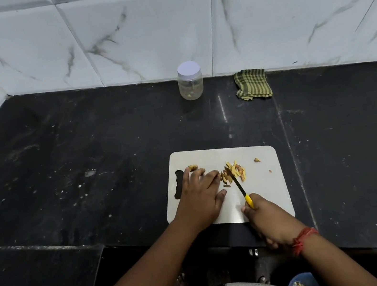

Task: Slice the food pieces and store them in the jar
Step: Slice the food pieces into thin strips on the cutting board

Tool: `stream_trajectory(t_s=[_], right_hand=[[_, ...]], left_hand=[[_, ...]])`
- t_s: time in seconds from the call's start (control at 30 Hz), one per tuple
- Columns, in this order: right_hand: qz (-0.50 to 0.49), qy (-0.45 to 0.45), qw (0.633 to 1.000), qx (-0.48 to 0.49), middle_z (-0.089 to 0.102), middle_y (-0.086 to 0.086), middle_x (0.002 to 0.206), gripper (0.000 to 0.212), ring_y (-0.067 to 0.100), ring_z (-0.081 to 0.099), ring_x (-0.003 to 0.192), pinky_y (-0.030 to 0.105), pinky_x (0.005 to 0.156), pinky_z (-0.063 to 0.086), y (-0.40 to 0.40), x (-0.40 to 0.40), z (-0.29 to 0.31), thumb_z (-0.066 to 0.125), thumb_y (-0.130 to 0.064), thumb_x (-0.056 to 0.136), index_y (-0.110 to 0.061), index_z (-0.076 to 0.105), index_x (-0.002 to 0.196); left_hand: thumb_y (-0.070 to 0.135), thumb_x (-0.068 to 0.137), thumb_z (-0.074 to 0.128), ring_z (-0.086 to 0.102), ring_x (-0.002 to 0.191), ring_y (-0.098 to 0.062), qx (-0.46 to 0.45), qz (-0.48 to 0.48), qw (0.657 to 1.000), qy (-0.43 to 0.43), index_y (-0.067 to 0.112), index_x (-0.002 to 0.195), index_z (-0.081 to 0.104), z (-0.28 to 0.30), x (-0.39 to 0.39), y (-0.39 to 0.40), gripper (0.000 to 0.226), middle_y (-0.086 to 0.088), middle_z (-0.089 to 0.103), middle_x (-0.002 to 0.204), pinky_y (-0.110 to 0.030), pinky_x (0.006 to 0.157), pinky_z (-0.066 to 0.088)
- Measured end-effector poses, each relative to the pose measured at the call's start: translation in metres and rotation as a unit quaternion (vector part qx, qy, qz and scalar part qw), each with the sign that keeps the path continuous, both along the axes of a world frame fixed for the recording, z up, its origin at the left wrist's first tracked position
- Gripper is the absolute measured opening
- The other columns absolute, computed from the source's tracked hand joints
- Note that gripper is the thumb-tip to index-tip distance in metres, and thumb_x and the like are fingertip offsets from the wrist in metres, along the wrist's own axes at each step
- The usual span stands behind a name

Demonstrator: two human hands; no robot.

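A pale grey rectangular cutting board with rounded corners (pixel 262 195) lay on the black stone counter (pixel 85 161), its near edge close to the counter's front edge. The left hand (pixel 198 197) rested palm-down on the left part of the board, fingers spread and pressed flat, the fingertips pinning a small cluster of yellow-brown food pieces (pixel 225 177) near the board's centre. The right hand (pixel 268 217) was clenched around the yellow handle of a small dark-bladed knife (pixel 239 188) at the board's near edge; the blade reached up across the board's middle, its tip among the pieces, just right of the left fingertips. A red thread band (pixel 302 240) circled the right wrist.

On the far side of the blade from the left hand, a loose heap of thin yellow slices (pixel 237 169) lay on the board. One uncut piece (pixel 193 167) sat at the board's far left, beside the dark handle cut-out (pixel 179 184), and a small fragment (pixel 257 160) lay toward the board's far right.

Well beyond the board, against the white marbled wall tiles (pixel 150 31), stood a clear plastic jar with a white screw lid (pixel 190 80), lid on, with a few bits visible at its bottom. Farther right than the jar, also against the wall, lay a crumpled green-and-yellow checked cloth (pixel 252 84).
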State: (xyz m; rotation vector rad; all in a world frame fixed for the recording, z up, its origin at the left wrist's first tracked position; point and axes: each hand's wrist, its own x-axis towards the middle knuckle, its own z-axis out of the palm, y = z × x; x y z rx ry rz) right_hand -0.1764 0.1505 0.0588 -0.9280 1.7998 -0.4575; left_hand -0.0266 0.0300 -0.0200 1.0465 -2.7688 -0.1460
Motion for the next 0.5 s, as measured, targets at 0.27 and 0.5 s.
stream_trajectory(t_s=[0.27, 0.5], right_hand=[[-0.003, 0.005, 1.0, -0.023, 0.048, 0.011, 0.064, 0.018, 0.018, 0.036, 0.031, 0.023, 0.035, 0.033, -0.01, -0.01, 0.001, 0.037, -0.036, 0.101, -0.024, 0.039, 0.088], [0.007, -0.007, 0.999, -0.035, 0.048, 0.009, 0.065, 0.005, 0.015, 0.037, 0.032, 0.022, 0.035, 0.035, -0.031, -0.013, 0.002, 0.037, -0.034, 0.101, -0.03, 0.04, 0.101]], left_hand=[[0.022, 0.093, 0.05, 0.05, 0.116, -0.024, -0.037, 0.054, 0.998, 0.027, 0.012, 0.128, 0.064, 0.002, 0.014, -0.026, 0.039, 0.0, 0.06, 0.13, -0.05, 0.122, 0.019], [0.017, 0.091, 0.063, 0.053, 0.101, -0.018, -0.062, 0.056, 0.995, 0.05, 0.024, 0.104, 0.071, 0.003, 0.008, -0.034, 0.016, 0.007, 0.067, 0.108, -0.047, 0.113, 0.027]])
